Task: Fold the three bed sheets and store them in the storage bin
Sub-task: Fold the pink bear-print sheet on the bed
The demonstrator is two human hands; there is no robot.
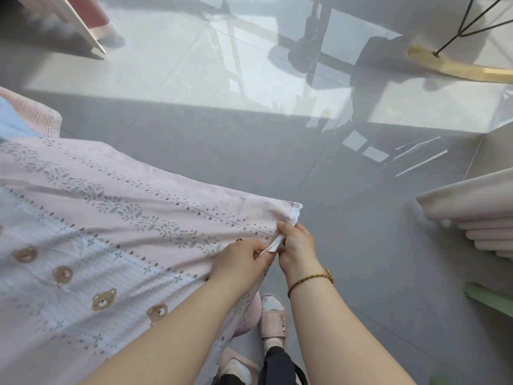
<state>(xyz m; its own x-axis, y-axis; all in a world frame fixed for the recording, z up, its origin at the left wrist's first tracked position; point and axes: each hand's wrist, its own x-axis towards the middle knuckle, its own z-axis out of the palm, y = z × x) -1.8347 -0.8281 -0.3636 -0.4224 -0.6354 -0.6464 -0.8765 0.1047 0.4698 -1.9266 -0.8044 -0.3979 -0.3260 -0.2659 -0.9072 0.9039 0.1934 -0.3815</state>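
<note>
A pink bed sheet [133, 195] printed with grey leaf bands, dots and bear faces spreads across the left half of the view. Its near right corner has a white lace edge. My left hand [244, 259] pinches the sheet's edge just below that corner. Beside it, fingertips almost touching, my right hand [298, 243] grips the same corner; a gold bracelet sits on its wrist. A pink checked cloth [41, 118] and a pale blue cloth [11, 120] show at the far left behind the sheet. No storage bin is in view.
Glossy grey floor tiles [277, 162] fill the middle and top. A pale pink curtain [477, 215] hangs at the right, a green object [488, 301] below it. A wooden rocker runner [455, 68] lies top right. My slippered feet [273, 318] stand below my hands.
</note>
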